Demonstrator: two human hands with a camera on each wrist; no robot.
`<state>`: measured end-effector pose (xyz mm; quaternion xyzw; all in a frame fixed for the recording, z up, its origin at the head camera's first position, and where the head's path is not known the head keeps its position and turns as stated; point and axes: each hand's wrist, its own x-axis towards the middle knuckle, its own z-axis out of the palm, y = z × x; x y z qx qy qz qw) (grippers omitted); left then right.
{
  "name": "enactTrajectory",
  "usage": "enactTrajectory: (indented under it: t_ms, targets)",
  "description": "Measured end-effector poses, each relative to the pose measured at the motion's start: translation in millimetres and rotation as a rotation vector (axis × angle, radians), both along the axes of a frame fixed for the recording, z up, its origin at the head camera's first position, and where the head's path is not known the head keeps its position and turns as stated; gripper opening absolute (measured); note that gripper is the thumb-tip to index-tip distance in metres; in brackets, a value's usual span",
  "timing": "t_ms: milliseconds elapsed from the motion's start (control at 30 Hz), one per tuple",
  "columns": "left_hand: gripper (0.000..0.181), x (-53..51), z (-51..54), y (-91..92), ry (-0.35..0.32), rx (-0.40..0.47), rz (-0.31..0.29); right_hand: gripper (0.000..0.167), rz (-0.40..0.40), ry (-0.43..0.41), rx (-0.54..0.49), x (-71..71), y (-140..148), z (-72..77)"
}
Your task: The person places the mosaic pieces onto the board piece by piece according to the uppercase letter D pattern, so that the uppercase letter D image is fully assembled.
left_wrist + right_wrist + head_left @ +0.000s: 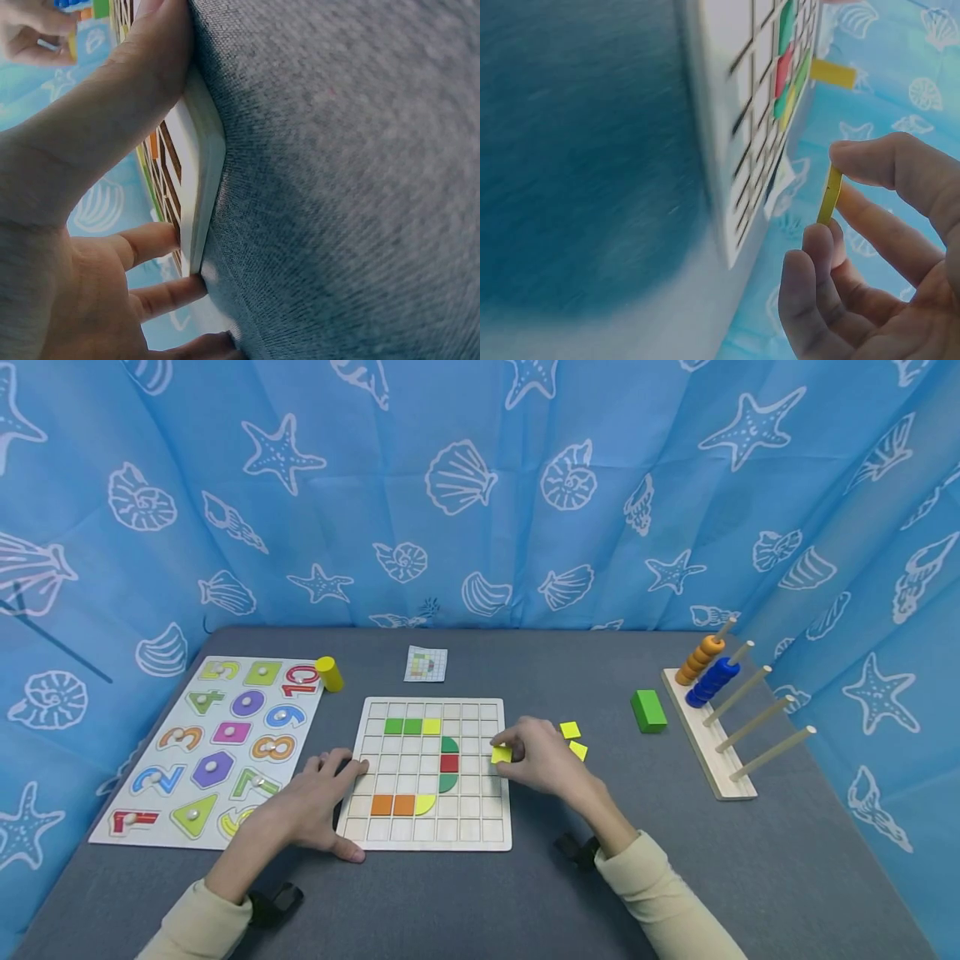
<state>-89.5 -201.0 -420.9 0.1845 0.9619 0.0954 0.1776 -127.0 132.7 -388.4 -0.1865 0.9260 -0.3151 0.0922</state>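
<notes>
A pale wooden grid board [468, 831] lies mid-table. My left hand [303, 806] rests at its left side, fingers spread along the edge and thumb near the front corner. Between thumb and fingertips, my right hand [547, 758] pinches a yellow square tile [829, 195] over the board's right edge; the right wrist view shows it raised off the board. Set in the grid are green squares [393, 726], a yellow square [432, 727], a red square [448, 763], green quarter-round tiles [448, 744], orange squares [382, 805] and a yellow quarter-round tile [424, 803].
Two loose yellow tiles [570, 730] lie beyond the right hand. A number-and-shape puzzle [168, 681] and yellow cylinder [328, 674] are at left. Behind the board lies a small pattern card [425, 664]. Rightward are a green block [648, 711] and a peg stand [722, 777] with rings.
</notes>
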Motion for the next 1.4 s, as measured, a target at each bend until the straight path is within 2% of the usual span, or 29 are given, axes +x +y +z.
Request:
enactTrajectory:
  t_ms: [267, 567, 867, 1400]
  targets:
    - [0.120, 0.0, 0.5, 0.7, -0.010, -0.003, 0.006, 0.029, 0.023, 0.006, -0.020, -4.6, -26, 12.0]
    - [0.120, 0.4, 1.4, -0.3, -0.001, 0.007, 0.002, 0.029, 0.107, 0.009, -0.057, -7.9, -58, 17.9]
    - [0.121, -1.0, 0.9, -0.7, -0.026, 0.002, 0.002, 0.032, 0.189, -0.011, -0.033, -5.4, -95, 13.3]
    - [0.120, -0.2, 1.7, -1.4, 0.000, 0.004, -0.007, 0.029, 0.234, -0.011, 0.007, 1.8, -142, -5.9]
